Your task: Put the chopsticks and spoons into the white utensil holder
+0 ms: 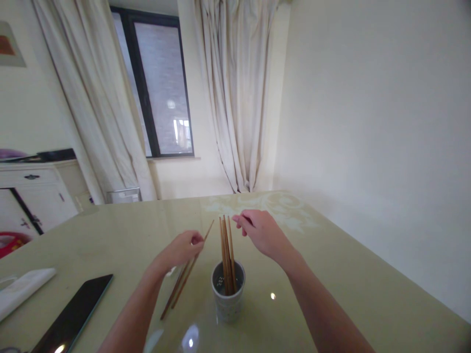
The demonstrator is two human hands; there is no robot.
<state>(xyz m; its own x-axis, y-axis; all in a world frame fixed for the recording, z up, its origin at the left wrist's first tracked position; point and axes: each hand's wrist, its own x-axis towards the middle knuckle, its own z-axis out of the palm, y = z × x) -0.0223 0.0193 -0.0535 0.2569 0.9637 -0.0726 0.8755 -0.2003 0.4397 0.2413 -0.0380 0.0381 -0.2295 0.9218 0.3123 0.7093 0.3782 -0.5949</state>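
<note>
One cup (228,309) stands upright on the table (353,294), holding at least four cup chopsticks (227,260); they overlap, so the exact count is uncertain. Two loose chopsticks (184,283) lie aslant at the cup's 9 to 10 o'clock. The left hand (184,247), between 10 and 11, has thumb and fingers in a narrow pinch on the loose chopsticks; whether on one or both I cannot tell. The right hand (255,230), at 1 o'clock, is narrow, fingers bunched just beside the stick tops. Open tabletop stretches toward 3 o'clock, up to the edge along the wall (368,122). One dark slab (75,314), at 9, is cut off below; one white object (27,294), farther out, is cut off leftward. The left hand hides part of the loose chopsticks.
</note>
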